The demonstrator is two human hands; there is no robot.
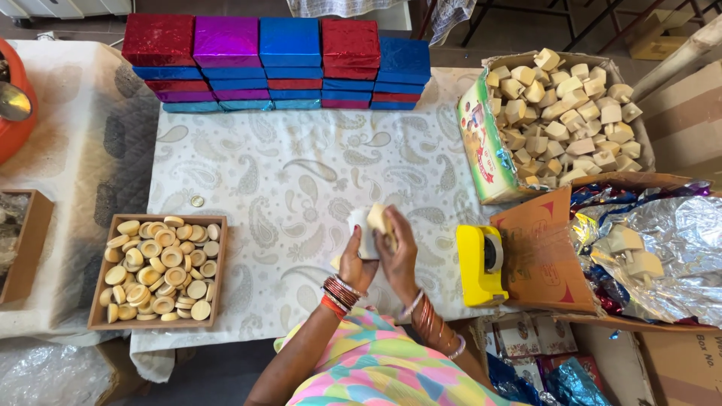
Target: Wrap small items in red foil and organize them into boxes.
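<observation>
My left hand (354,263) and my right hand (399,256) meet over the middle of the paisley cloth (286,180). Between them they hold a pale beige block (378,218) against a small white sheet (365,239). The left hand's fingers grip the sheet's lower edge; the right hand's fingers curl round the block from the right. Bangles sit on both wrists.
A wooden tray (96,301) of round beige discs lies front left. Stacked shiny red, purple and blue boxes (274,64) line the far edge. A carton (481,143) of beige blocks stands at right, a yellow tape dispenser (480,263) and a box of foil (677,240) nearer. A coin (197,201) lies on the cloth.
</observation>
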